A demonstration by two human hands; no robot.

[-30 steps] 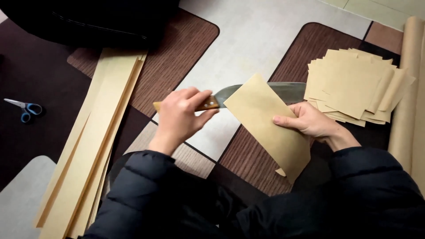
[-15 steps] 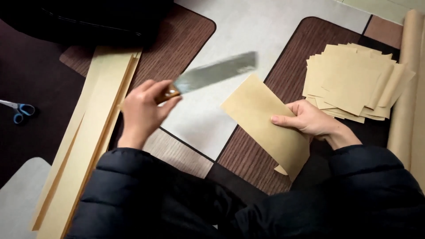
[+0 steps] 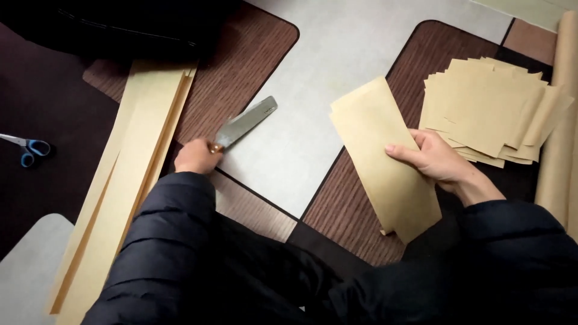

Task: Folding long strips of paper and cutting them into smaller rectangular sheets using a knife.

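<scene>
My left hand (image 3: 195,157) grips the brown handle of a large knife (image 3: 245,122); its broad grey blade lies low over the floor mat, pointing up and right. My right hand (image 3: 435,159) holds a folded tan paper sheet (image 3: 385,159) by its right edge, slanted above the brown striped mat. Both arms wear dark padded sleeves. The knife and the sheet are well apart.
Long tan paper strips (image 3: 129,174) lie stacked at the left. A pile of cut tan squares (image 3: 490,108) sits at the right, beside a paper roll (image 3: 560,129). Blue-handled scissors (image 3: 27,149) lie far left. A dark bag (image 3: 114,27) is at the top left.
My left hand has carried the knife away from the sheet, leftward and down to the mat. My right hand still holds the sheet, now slightly more to the right.
</scene>
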